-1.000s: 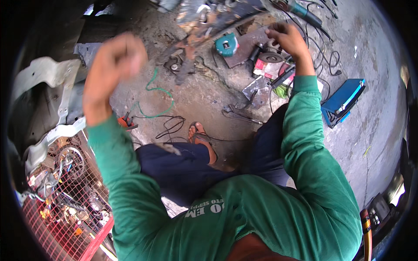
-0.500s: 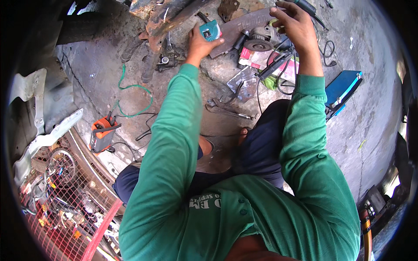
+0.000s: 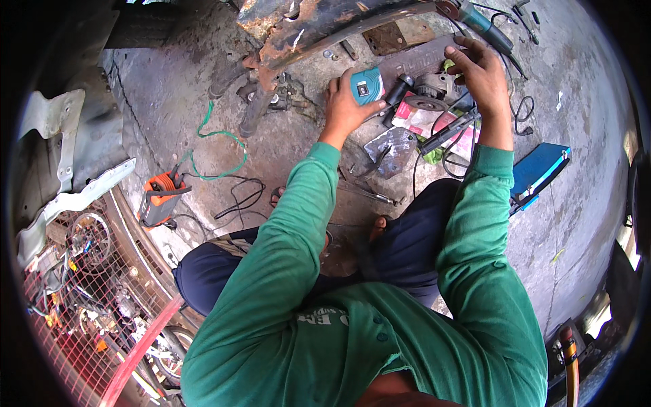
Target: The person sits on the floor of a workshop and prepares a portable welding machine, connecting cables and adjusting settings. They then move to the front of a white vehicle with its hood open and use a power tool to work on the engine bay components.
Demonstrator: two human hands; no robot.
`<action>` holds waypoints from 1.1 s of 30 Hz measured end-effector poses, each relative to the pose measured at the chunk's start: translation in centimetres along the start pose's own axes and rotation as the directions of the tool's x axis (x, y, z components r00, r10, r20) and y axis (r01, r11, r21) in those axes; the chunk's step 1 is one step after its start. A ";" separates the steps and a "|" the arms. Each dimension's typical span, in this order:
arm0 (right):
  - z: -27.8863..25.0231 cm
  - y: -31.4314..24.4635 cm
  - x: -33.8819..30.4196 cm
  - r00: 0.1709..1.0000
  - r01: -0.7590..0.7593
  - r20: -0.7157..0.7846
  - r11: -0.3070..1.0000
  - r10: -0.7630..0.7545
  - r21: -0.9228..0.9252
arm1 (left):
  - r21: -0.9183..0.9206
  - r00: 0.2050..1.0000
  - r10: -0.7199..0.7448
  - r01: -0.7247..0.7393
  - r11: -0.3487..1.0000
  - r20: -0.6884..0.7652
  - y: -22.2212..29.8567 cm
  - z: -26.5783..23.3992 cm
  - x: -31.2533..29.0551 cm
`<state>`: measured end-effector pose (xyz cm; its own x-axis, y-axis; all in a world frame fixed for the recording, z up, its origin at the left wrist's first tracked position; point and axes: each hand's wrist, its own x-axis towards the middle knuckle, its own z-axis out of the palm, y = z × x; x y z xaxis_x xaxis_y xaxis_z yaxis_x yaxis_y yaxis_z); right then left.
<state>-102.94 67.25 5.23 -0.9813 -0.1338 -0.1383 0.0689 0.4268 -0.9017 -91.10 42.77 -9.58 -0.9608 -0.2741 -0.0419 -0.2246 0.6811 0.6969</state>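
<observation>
My left hand is closed around a teal, rounded tape measure with a dark square at its middle. It is over the near left end of a flat brown bar. My right hand is raised to the right, fingers curled but apart, with nothing visible in them. Between and below the hands lies an angle grinder, its disc facing me, beside a pink and white box. Another teal grinder lies beyond my right hand.
A rusty metal frame crosses the far side. Tools and a metal plate lie before my knees. A blue case stands right. An orange and grey machine with green and black cables sits left, near a red mesh.
The view has shifted, so the floor things appear farther right and lower. My left hand still holds the tape measure. My right hand's fingers stay curled and apart.
</observation>
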 end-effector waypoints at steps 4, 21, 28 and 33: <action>0.6 0.3 0.2 0.999 -0.006 0.043 1.000 0.007 -0.010 | -0.003 0.998 0.024 -0.024 1.000 0.060 -0.2 -0.5 -0.5; 0.5 -4.2 -2.2 1.000 -0.012 0.013 1.000 0.012 -0.016 | 0.398 0.961 0.220 -0.139 0.907 -0.166 -13.1 -7.8 6.8; 0.5 -5.2 -2.6 0.999 -0.034 0.030 0.996 0.037 -0.085 | 0.577 0.989 -0.080 -0.006 0.817 0.123 -15.3 -11.5 8.1; -0.3 -3.9 -1.6 0.998 -0.013 0.061 0.996 0.018 -0.091 | 0.306 0.978 0.206 -0.190 0.933 -0.021 -11.2 -5.4 15.7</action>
<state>-101.67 66.09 9.06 -0.9670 -0.1805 -0.1798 0.0649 0.5082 -0.8588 -102.75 27.16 -14.16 -0.9828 -0.1421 0.1179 -0.0768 0.8951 0.4392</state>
